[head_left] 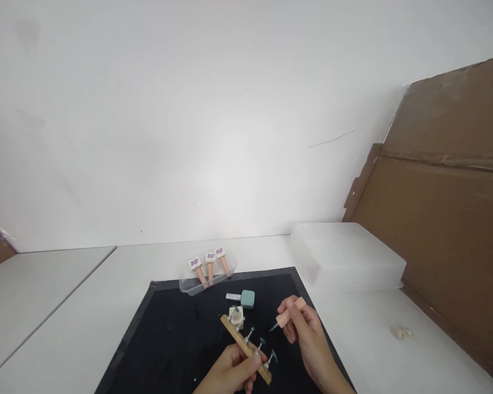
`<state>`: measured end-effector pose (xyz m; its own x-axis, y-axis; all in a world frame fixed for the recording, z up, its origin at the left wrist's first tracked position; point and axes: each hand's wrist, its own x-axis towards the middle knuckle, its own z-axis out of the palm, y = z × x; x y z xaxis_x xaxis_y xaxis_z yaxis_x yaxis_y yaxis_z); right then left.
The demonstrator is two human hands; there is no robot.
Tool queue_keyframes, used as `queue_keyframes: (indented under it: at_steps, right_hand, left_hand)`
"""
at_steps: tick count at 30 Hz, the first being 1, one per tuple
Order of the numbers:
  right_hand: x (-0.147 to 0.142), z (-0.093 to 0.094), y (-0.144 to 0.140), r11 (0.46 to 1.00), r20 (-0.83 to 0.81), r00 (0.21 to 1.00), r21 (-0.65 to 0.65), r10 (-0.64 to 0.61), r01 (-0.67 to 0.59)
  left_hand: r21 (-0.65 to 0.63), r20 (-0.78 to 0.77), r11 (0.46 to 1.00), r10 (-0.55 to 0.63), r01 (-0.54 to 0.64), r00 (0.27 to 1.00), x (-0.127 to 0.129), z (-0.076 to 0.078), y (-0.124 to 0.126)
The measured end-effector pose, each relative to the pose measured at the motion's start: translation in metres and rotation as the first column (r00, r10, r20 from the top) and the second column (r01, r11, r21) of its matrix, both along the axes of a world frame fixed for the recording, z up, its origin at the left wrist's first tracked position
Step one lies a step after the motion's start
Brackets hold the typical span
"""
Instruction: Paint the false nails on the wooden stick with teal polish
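My left hand is closed around a wooden strip, held tilted above the black mat. Several small metal stands rise from the strip, each topped by a dark green false nail. In my right hand, a nail polish brush is pinched by its pink cap, with the green-coated bristles pointing down and left. Its tip is apart from the nails. Partly behind the strip's far end stands a squarish whitish bottle. Just beyond it lies a teal bottle with a pale, shiny cap.
A clear plastic tray at the mat's far edge holds several pink-capped bottles. On the right are a translucent white box, a small crumpled beige thing and a cardboard panel. The black mat lies on a white table.
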<state>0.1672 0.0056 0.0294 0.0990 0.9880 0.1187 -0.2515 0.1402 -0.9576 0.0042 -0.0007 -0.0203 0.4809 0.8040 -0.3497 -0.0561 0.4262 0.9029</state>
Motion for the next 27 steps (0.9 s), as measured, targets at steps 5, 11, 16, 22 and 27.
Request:
queue_keyframes:
  at_steps: [5,11,16,22,27]
  right_hand:
    - [-0.001,0.002,0.001,1.0,0.01,1.0,-0.012,-0.003,0.003]
    - [0.0,0.002,0.0,1.0,0.028,1.0,-0.017,-0.005,0.005]
    - [0.0,0.001,0.0,1.0,0.024,1.0,-0.012,-0.016,0.016]
    - [0.0,0.001,0.001,1.0,0.019,1.0,-0.011,-0.009,0.009]
    - [-0.001,0.001,0.0,1.0,0.02,1.0,-0.019,0.001,0.0]
  left_hand:
    - [0.137,-0.051,0.982,-0.126,0.132,0.991,0.001,-0.009,-0.003]
    - [0.147,-0.049,0.976,-0.155,0.161,0.987,0.002,-0.009,-0.004]
    - [0.124,-0.071,0.982,-0.133,0.141,0.989,0.003,-0.007,-0.004]
    - [0.073,-0.085,0.993,-0.081,0.087,0.993,0.003,-0.011,-0.001]
    - [0.021,-0.051,0.999,-0.034,0.035,0.998,0.004,-0.016,0.002]
